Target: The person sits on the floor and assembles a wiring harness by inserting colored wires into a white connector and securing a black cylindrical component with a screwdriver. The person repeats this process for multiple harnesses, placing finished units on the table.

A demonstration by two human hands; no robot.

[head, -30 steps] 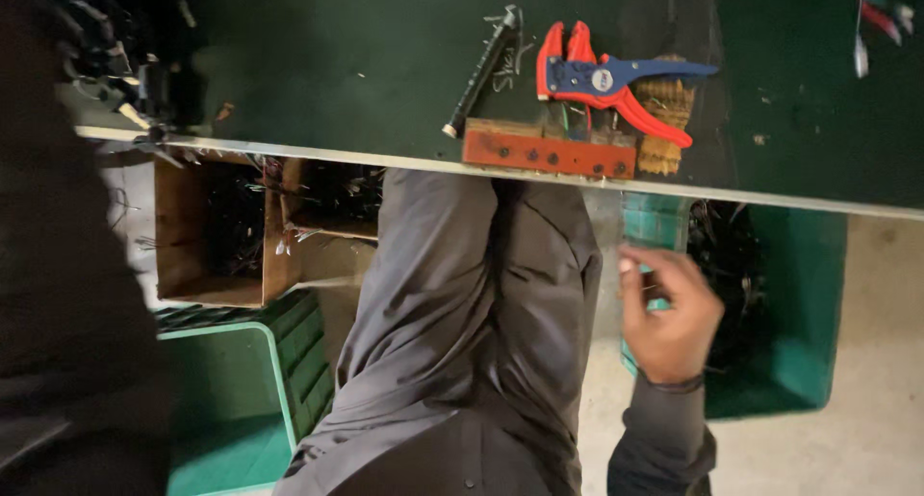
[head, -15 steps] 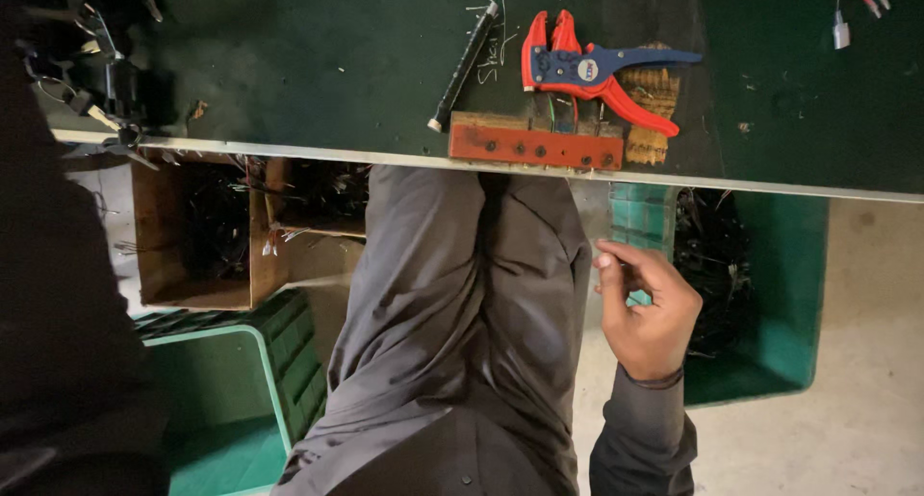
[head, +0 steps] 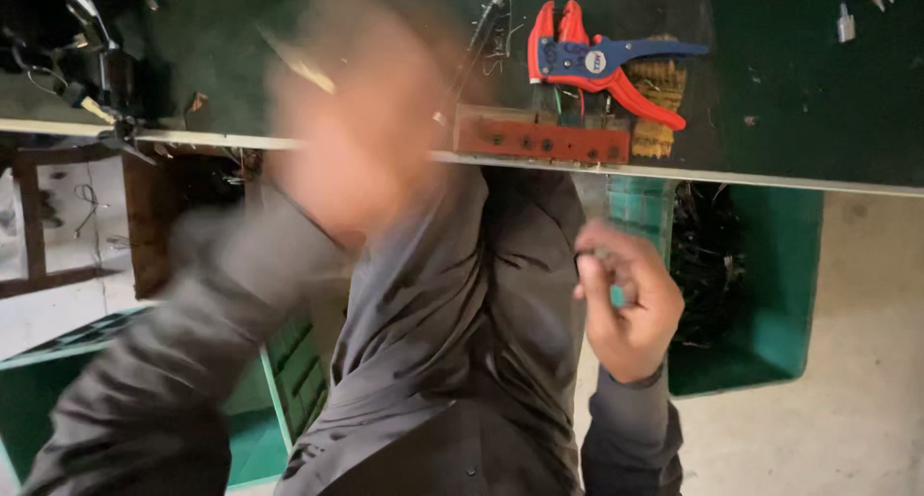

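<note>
Our right hand (head: 626,308) hangs below the table (head: 789,92) edge, beside our lap, with its fingers (head: 602,255) curled narrow, pinched on something too small and hidden to make out. It sits just in front of a green bin (head: 760,294) of dark wire scraps. Our left hand (head: 356,140) is up near the table edge, so blurred that we cannot tell how its fingers stand or whether they hold anything.

On the table lie red-and-blue strippers (head: 602,58) across a red block (head: 544,140), with a brass brush (head: 659,97) touching them. We judge the pinched piece to be light and slight, easily dropped, best kept between thumb and forefinger tips. The strippers look stiff and fairly light; their handles are the place to take hold.
</note>
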